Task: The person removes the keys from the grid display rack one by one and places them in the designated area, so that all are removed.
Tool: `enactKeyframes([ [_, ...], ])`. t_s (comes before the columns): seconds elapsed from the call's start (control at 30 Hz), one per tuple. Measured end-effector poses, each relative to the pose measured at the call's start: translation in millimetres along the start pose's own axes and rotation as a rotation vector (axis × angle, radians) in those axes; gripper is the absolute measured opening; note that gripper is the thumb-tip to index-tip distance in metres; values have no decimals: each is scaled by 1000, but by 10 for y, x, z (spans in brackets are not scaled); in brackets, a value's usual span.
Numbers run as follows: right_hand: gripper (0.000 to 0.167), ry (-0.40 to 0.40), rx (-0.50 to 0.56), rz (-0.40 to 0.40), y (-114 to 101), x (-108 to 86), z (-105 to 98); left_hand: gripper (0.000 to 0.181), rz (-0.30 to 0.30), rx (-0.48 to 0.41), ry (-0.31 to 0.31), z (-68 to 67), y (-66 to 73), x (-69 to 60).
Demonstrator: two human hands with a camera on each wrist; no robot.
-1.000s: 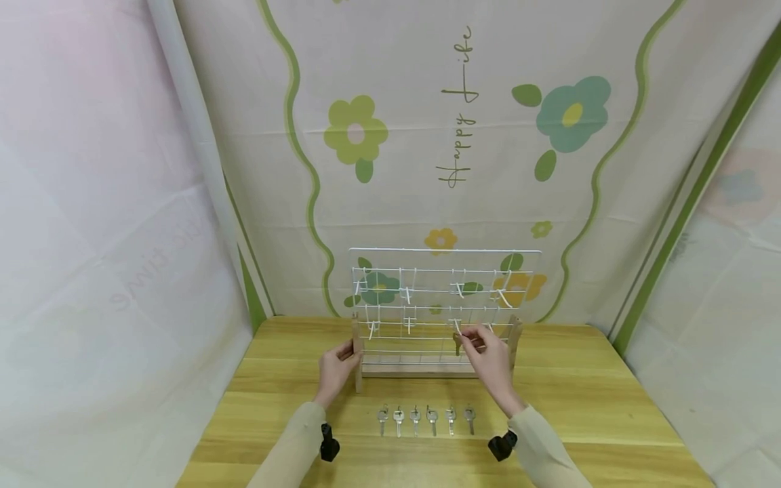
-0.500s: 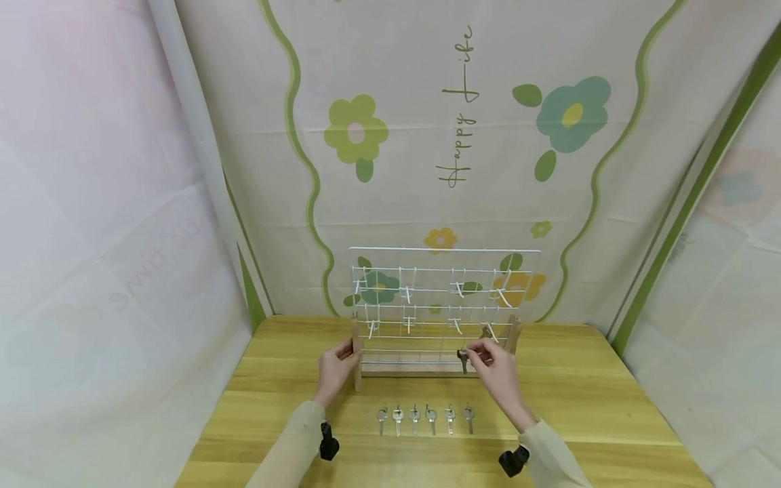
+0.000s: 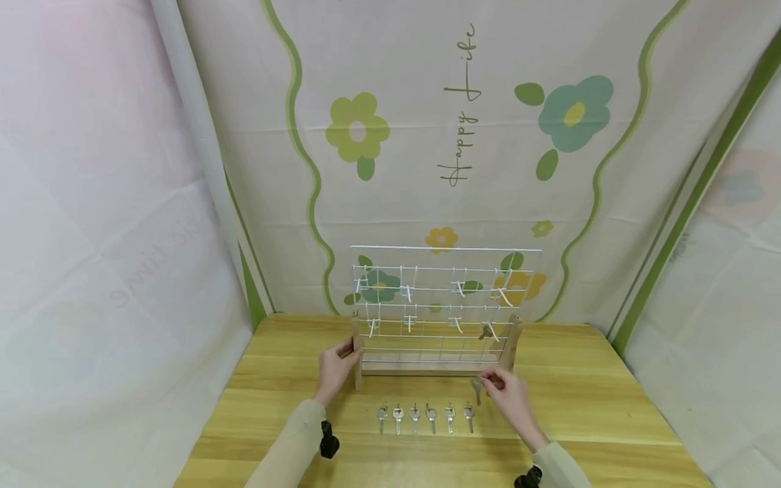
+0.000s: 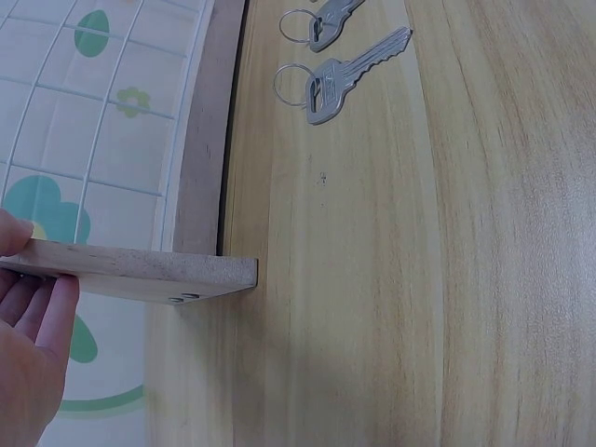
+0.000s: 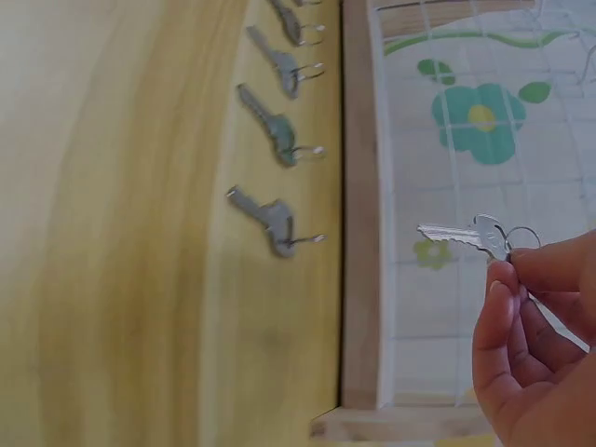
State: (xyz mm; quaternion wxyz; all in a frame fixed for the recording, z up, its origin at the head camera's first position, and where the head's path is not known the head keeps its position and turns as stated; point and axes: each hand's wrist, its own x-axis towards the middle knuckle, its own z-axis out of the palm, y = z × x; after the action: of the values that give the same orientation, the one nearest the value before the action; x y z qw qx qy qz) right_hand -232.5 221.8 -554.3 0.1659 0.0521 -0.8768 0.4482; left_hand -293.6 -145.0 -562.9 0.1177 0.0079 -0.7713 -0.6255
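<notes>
My left hand (image 3: 334,371) grips the left wooden post (image 4: 140,265) of a white wire rack (image 3: 448,249), thumb on one side and fingers on the other. My right hand (image 3: 509,401) pinches a silver key (image 5: 466,236) near its small ring (image 5: 524,237), in front of the rack's lower right corner. The held key points downward in the head view. Another key (image 3: 485,332) hangs at the rightmost hook (image 3: 492,330) of the lower row. Several silver keys (image 3: 450,415), each with a ring, lie in a row on the table before the rack.
Two rows of white hooks (image 3: 409,293) project from the wire grid. A wooden base bar (image 3: 421,369) joins the posts, the right post (image 3: 512,342) standing near my right hand. Printed cloth (image 3: 403,196) hangs behind the wooden table (image 3: 293,379) and on both sides.
My right hand has come down from the lower hooks, toward me and slightly right, with the key still pinched. The key hanging at the right hook came into sight. My left hand stayed put.
</notes>
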Motion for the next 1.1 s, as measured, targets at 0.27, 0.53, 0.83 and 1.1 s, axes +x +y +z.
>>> enactKeyframes([
  [0.27, 5, -89, -50, 149, 275, -76, -7, 39, 12, 6, 1, 7, -6, 5],
  [0.53, 5, -138, -98, 197, 436, -157, 22, 39, 7, 1, 5, 6, -15, 3],
  [0.83, 5, -153, -147, 246, 533, -191, 53, 38, 0, -5, -8, -12, 175, -76],
  [1.1, 6, -148, -186, 232, 534, -203, 54, 38, 6, 3, -19, -27, 253, -101],
])
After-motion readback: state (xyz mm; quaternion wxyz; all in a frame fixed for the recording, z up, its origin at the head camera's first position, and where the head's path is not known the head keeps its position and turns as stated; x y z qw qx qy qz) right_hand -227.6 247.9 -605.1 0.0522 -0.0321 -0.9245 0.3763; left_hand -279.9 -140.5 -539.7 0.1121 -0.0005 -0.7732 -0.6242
